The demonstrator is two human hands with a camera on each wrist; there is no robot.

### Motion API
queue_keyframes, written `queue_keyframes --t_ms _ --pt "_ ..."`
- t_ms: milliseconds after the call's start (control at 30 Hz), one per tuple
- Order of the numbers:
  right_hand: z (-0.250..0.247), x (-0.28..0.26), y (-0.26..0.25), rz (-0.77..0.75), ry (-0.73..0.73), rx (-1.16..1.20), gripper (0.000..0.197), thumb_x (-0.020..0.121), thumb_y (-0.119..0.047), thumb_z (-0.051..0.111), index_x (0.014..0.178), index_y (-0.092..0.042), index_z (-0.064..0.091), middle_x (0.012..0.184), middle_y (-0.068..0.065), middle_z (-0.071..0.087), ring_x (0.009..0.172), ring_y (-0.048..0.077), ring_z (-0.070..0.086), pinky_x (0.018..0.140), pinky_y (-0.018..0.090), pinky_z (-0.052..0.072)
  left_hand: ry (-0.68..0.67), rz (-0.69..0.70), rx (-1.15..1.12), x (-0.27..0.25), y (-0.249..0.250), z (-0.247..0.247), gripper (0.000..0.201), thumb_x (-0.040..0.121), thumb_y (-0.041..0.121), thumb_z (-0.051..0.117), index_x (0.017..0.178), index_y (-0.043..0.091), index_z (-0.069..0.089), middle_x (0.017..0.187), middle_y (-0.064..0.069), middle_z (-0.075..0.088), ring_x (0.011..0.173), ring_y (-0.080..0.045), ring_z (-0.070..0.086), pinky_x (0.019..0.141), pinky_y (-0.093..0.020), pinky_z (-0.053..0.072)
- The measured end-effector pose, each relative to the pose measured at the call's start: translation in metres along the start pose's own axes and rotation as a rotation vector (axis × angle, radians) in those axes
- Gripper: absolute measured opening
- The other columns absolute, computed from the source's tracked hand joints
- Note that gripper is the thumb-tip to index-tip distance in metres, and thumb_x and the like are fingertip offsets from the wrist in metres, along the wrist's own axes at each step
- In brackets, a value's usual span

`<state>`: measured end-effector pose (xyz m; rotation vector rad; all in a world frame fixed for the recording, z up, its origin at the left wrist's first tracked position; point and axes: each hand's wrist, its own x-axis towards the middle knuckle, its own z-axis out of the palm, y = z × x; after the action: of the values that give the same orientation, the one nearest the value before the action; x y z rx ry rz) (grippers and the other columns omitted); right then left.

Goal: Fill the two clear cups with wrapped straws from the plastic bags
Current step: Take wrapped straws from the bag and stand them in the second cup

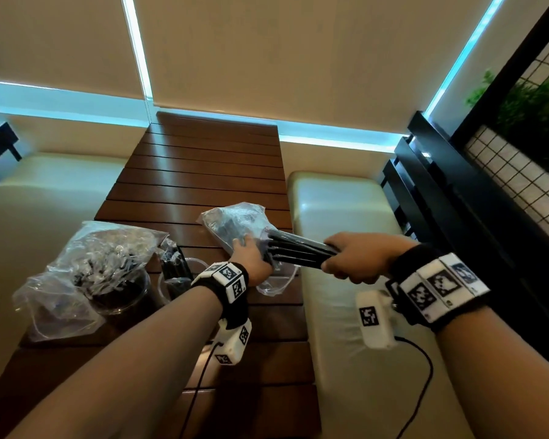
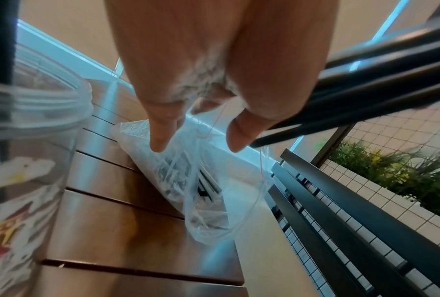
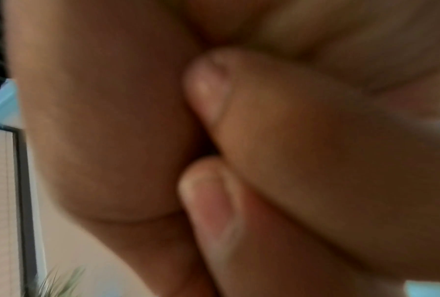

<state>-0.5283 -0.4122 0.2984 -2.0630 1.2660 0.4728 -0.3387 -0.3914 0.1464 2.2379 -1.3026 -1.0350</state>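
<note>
Plastic bags first: the bigger one point(image 1: 86, 267), crumpled and clear, slumps on the left of the slatted wooden table point(image 1: 203, 172), draped over a clear cup point(image 1: 124, 299) so that what lies inside shows only as a dark tangle. The smaller bag point(image 1: 232, 223) lies at the table's right edge, dark wrapped straws visible through its film, and in the left wrist view its mouth sags open over the slats. Left hand point(image 1: 251, 258) sits on that bag, bunched plastic caught in the palm while the fingers point(image 2: 160, 132) point down, loosely spread. Between the two bags stands the second clear cup point(image 1: 178, 277), a few black straws point(image 1: 171, 261) upright in it; the left wrist view shows printed lettering on its wall. Now the bundle of wrapped straws point(image 1: 301, 251): black, fanned, one end at the bag's mouth, the other in the right hand point(image 1: 358, 258), whose fingers are curled tight around it, out over the pale bench cushion point(image 1: 346, 198).
</note>
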Motion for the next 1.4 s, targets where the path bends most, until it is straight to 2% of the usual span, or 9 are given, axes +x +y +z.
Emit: queue_keyframes --t_ms 200,300,533,733,933,1033,1167,1267,1400 --pt "-0.025 -0.044 0.011 -0.081 -0.001 0.168 0.008 0.099 -0.02 0.055 0.105 -0.015 0.056 0.072 0.0 0.053 0.046 0.005 0.042 0.043 0.019 0.035 0.111 -0.043 0.024 -0.009 0.002 -0.005 0.084 0.09 0.023 0.057 0.149 -0.01 0.007 0.152 -0.025 0.024 0.136 -0.037 0.038 0.11 -0.039 0.038" --pt "-0.022 -0.036 0.002 -0.175 0.107 0.269 0.008 0.099 -0.02 0.054 0.105 -0.015 0.054 0.073 0.002 0.053 0.048 0.007 0.042 0.043 0.021 0.035 0.287 0.094 0.001 -0.022 0.014 -0.015 0.055 0.079 0.016 0.053 0.131 -0.002 0.047 0.118 -0.018 0.059 0.103 -0.032 0.061 0.088 -0.041 0.054" --pt "0.054 0.038 -0.041 -0.459 0.596 0.296 0.029 0.099 -0.019 0.053 0.125 -0.028 0.042 0.084 -0.014 0.055 0.07 -0.003 0.052 0.057 0.01 0.036 -0.116 0.342 -1.113 -0.076 0.043 -0.069 0.051 0.058 0.009 0.052 0.109 0.006 0.056 0.105 -0.014 0.06 0.099 -0.028 0.057 0.092 -0.046 0.048" --pt "0.11 0.072 -0.069 -0.614 0.624 0.323 0.035 0.093 -0.02 0.054 0.123 -0.027 0.037 0.101 -0.001 0.061 0.087 0.017 0.061 0.075 0.036 0.052 0.169 0.141 -1.389 -0.081 0.028 -0.089 0.062 0.069 0.047 0.08 0.114 0.009 0.06 0.092 -0.005 0.065 0.099 -0.022 0.064 0.086 -0.042 0.053" --pt "0.103 0.074 -0.077 -0.752 0.393 0.247 0.061 0.08 -0.05 0.069 0.129 -0.026 0.043 0.121 -0.008 0.054 0.106 0.008 0.055 0.089 0.031 0.051 0.539 0.189 -1.022 -0.095 0.02 -0.1 0.028 0.081 0.03 0.077 0.07 0.019 0.054 0.062 0.005 0.057 0.059 -0.009 0.06 0.065 -0.03 0.053" --pt "0.058 0.052 -0.086 -0.809 0.632 0.453 0.054 0.089 -0.056 0.052 0.134 -0.025 0.048 0.128 -0.007 0.053 0.111 0.003 0.054 0.091 0.027 0.05 0.619 0.316 -0.804 -0.101 0.012 -0.108 0.037 0.078 0.035 0.078 0.06 0.017 0.05 0.058 0.002 0.052 0.057 -0.014 0.051 0.062 -0.034 0.047" --pt "-0.001 0.01 -0.125 -1.026 0.976 0.535 0.043 0.102 -0.039 0.034 0.135 -0.017 0.052 0.13 0.0 0.056 0.118 0.007 0.053 0.096 0.022 0.043 0.639 0.364 -0.565 -0.112 0.013 -0.107 0.037 0.078 0.031 0.079 0.059 0.02 0.05 0.057 0.007 0.048 0.054 -0.008 0.042 0.053 -0.022 0.037" --pt "-0.005 0.002 -0.156 -1.0 0.869 0.188 0.048 0.105 -0.041 0.027 0.134 -0.02 0.058 0.133 0.0 0.06 0.122 0.011 0.053 0.103 0.03 0.042 0.622 0.457 -0.448 -0.116 0.019 -0.109 0.024 0.083 0.013 0.074 0.064 0.018 0.06 0.053 0.016 0.054 0.054 -0.002 0.048 0.052 -0.018 0.039" --pt "0.012 0.01 -0.17 -1.011 0.766 0.049 0.052 0.102 -0.047 0.026 0.121 -0.018 0.066 0.115 0.0 0.068 0.104 0.013 0.062 0.093 0.038 0.05 0.62 0.466 -0.352 -0.112 0.011 -0.114 0.019 0.089 0.008 0.066 0.104 -0.003 0.064 0.093 -0.004 0.065 0.084 -0.019 0.06 0.077 -0.029 0.055"
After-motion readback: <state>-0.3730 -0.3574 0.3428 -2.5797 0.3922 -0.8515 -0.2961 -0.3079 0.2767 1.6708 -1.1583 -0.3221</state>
